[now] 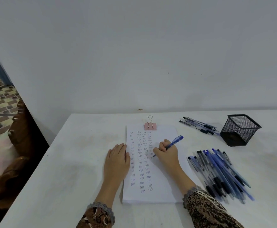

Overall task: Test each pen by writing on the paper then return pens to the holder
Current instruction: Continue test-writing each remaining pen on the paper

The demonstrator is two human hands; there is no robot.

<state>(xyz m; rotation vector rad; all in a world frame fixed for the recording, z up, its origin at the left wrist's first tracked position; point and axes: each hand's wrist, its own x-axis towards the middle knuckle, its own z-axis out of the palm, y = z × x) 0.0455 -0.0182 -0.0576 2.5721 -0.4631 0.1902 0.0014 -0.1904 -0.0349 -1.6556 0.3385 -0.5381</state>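
While the left hand (118, 159) lies flat with fingers together on the left edge of the paper (164, 186) at centre frame, the right hand (166, 151) is curled tight around a blue pen (174, 143), its tip touching the sheet beside columns of written words. A pink binder clip (150, 126) grips the paper's top edge. At right, a heap of pens (220, 173) lies on the white table (60, 170), a few more pens (200, 125) sit upper right, just left of the empty black mesh holder (239, 130).
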